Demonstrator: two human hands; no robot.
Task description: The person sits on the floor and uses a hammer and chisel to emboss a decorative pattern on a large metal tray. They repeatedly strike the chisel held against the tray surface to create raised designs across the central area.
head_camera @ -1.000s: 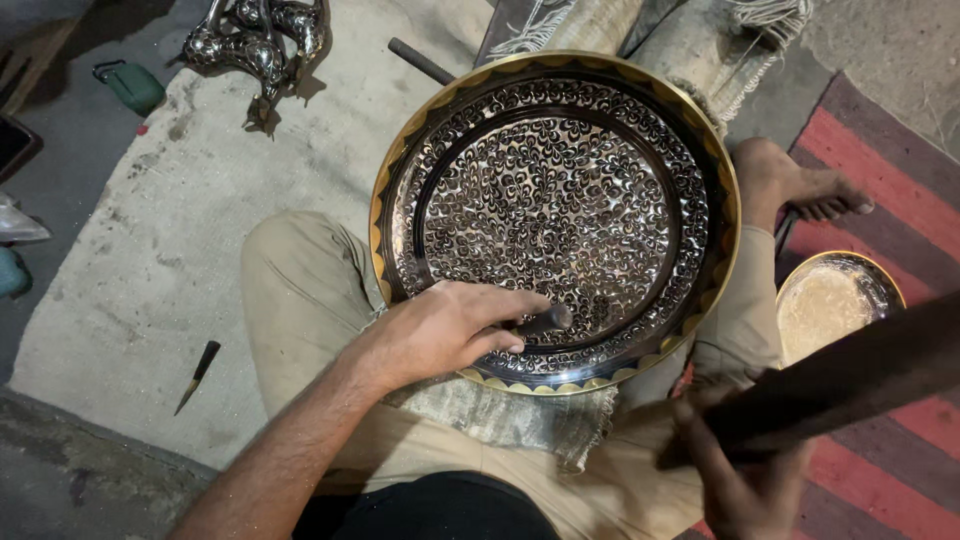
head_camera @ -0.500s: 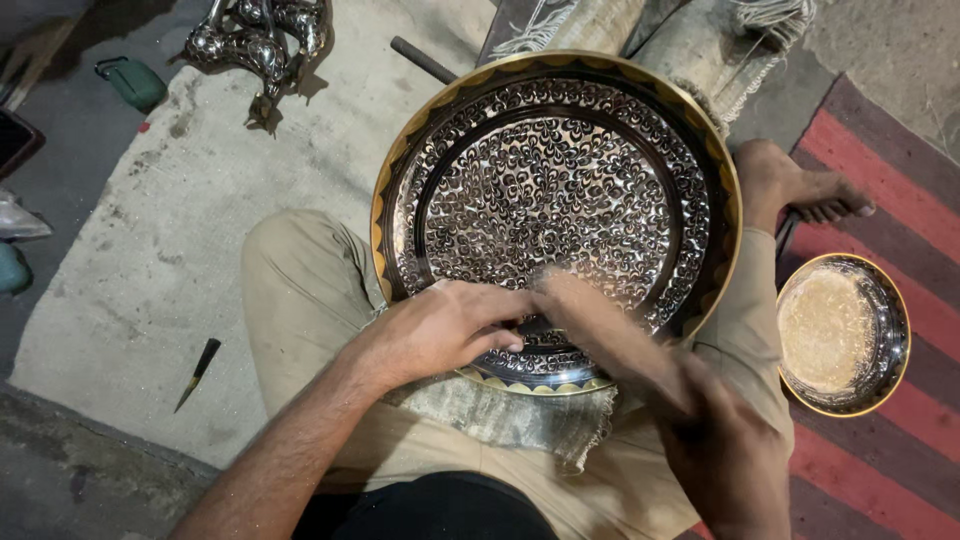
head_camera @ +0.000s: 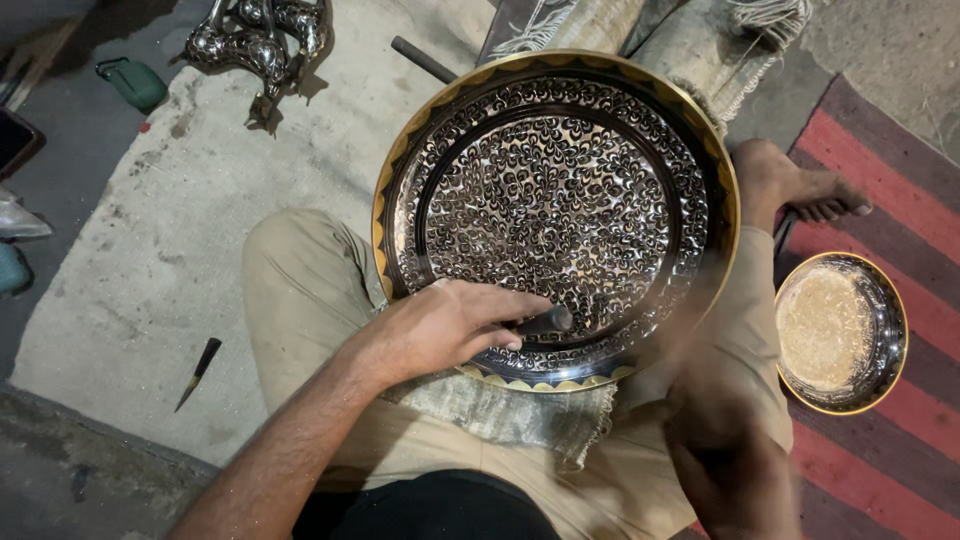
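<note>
A large tray (head_camera: 555,215) rests on the seated person's lap. The left hand (head_camera: 440,325) lies on its near rim, holding a punch (head_camera: 540,322) against it. The right hand (head_camera: 725,455) is near the lap, right of the tray. A small bowl (head_camera: 840,332) sits on the rug (head_camera: 900,180) to the right. A chisel (head_camera: 198,372) lies on the floor to the left, metal pieces (head_camera: 255,45) far behind it.
</note>
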